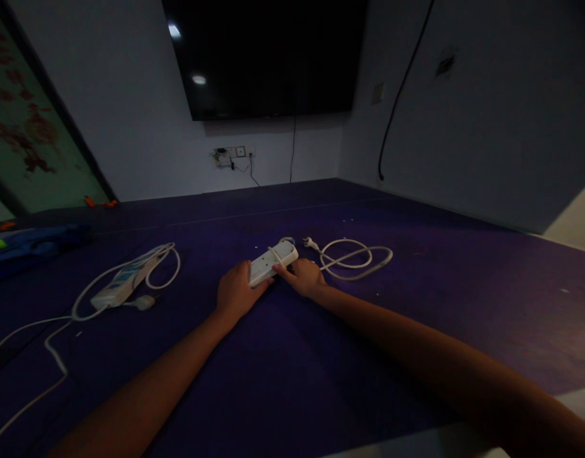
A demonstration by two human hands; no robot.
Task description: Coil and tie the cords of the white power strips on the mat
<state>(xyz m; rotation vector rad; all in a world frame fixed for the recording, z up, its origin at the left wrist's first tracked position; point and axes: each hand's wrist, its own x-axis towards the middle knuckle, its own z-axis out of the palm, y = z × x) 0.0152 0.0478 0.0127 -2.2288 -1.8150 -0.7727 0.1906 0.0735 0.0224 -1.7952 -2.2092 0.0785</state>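
Observation:
A white power strip (272,261) lies on the dark purple surface (416,299) at the centre. My left hand (235,292) grips its near end, fingers curled round it. My right hand (304,275) rests against its right side, fingers closed on the edge. Its white cable (354,257) lies coiled to the right, ending in a plug (312,243).
A second white power strip (123,284) with a long cable (48,331) lies at the left. Blue objects (29,245) sit at the far left edge. A black screen (268,57) hangs on the wall above wall sockets (232,154). A black cable (401,89) runs down the right wall.

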